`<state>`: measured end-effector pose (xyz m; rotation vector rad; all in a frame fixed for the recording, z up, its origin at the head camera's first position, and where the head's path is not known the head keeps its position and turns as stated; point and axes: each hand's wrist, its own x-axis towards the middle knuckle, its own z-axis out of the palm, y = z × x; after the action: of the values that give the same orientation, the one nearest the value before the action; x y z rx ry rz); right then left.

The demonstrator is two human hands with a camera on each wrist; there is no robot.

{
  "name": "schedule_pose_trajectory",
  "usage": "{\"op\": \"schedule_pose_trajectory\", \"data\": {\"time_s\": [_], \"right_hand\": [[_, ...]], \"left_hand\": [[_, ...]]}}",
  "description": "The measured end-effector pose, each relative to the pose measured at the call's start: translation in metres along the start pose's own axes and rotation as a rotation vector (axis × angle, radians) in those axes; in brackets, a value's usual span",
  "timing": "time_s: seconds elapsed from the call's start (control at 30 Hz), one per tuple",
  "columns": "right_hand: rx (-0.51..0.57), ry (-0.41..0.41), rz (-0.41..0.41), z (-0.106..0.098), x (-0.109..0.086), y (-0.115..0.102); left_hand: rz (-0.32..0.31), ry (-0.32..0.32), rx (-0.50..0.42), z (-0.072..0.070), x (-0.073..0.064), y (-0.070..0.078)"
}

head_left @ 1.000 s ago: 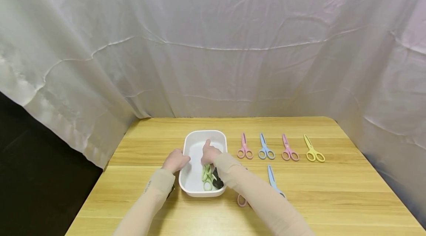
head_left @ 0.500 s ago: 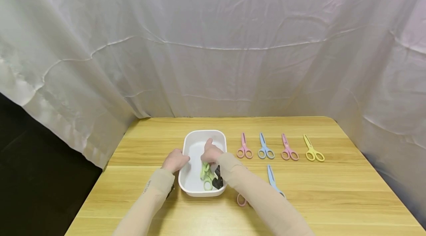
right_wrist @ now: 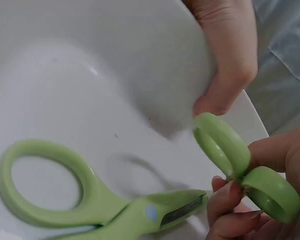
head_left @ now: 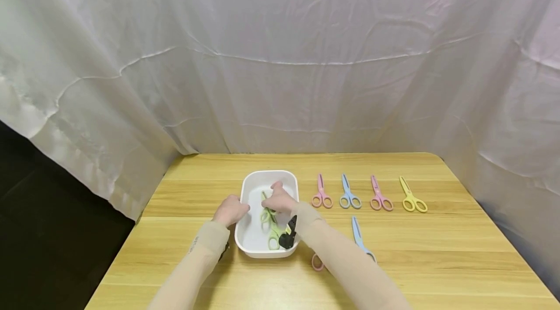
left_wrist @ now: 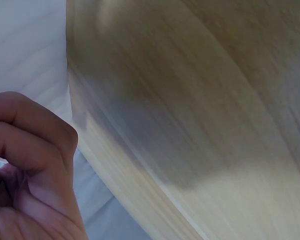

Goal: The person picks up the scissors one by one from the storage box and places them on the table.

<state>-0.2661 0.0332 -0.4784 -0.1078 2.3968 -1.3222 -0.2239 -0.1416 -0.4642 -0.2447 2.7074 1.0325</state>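
Observation:
A white tray (head_left: 267,254) stands on the table in the head view. My left hand (head_left: 231,210) grips its left rim, thumb over the edge; the left wrist view shows this hand (left_wrist: 37,150) with curled fingers. Inside the tray my right hand (head_left: 280,201) pinches a pair of green scissors (head_left: 265,215). In the right wrist view the handle loops of these scissors (right_wrist: 277,192) stick out from between thumb and fingers, and the hand hides the blades. Below them, a second pair of green scissors (right_wrist: 132,220) lies on the tray floor near its front end.
Right of the tray, a row holds pink scissors (head_left: 321,199), blue scissors (head_left: 349,199), more pink scissors (head_left: 381,201) and yellow scissors (head_left: 413,202). Nearer lie another blue pair (head_left: 357,234) and a pink pair (head_left: 317,263), partly hidden by my right sleeve. A curtain hangs behind the table.
My right hand has shifted slightly right and turned, bringing the held green scissors up and apart from the pair lying below. My left hand has stayed on the rim.

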Motion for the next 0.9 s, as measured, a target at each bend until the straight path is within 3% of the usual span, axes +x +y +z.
{"op": "schedule_pose_trajectory", "data": {"time_s": [0.3, 0.9], "right_hand": [[0.107, 0.046, -0.070, 0.0022, 0.0013, 0.0038], [0.398, -0.137, -0.101, -0.0049, 0.0013, 0.0046]], "left_hand": [[-0.002, 0.005, -0.023, -0.0002, 0.0008, -0.0019], [-0.018, -0.003, -0.022, 0.0014, 0.0033, -0.0012]]}}
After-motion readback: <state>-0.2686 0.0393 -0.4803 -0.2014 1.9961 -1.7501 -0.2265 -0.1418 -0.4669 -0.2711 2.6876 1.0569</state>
